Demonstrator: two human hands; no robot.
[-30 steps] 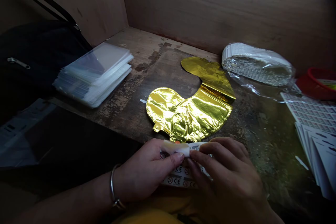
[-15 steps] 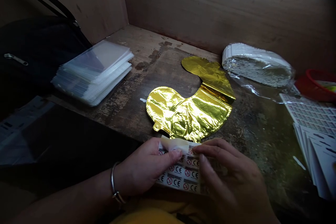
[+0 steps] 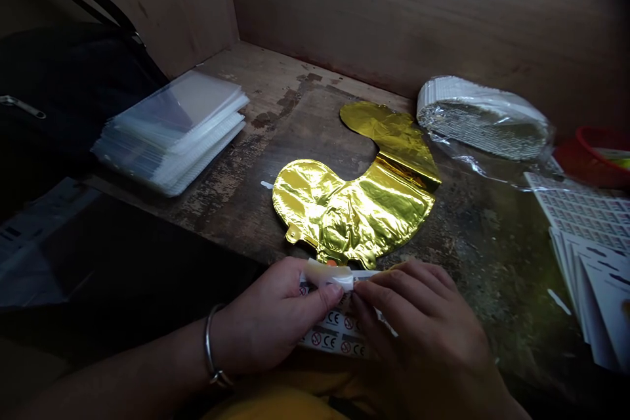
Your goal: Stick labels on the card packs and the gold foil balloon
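My left hand (image 3: 270, 318) and my right hand (image 3: 423, 321) both pinch a strip of printed labels (image 3: 335, 338) at the table's near edge. The strip shows CE marks and crossed-circle symbols, and its upper part is curled into a white fold (image 3: 329, 275) between my fingers. My right fingers hide much of it. Just beyond my hands lies a flat gold foil balloon (image 3: 354, 213), curved in shape, with its far end folded over. A metal bangle (image 3: 210, 348) circles my left wrist.
Clear plastic sleeves (image 3: 170, 134) lie stacked at left, before a black bag (image 3: 63, 79). A plastic-wrapped stack (image 3: 482, 119) sits at the back right. Label sheets (image 3: 583, 213), white papers (image 3: 598, 295) and a red bowl (image 3: 598, 161) are at right. Cardboard walls (image 3: 394, 6) surround the worn wooden table (image 3: 300, 125).
The label strip, spread flatter half a second ago, is curled up again between my fingers. My hands have drawn closer together, and the view has shifted slightly.
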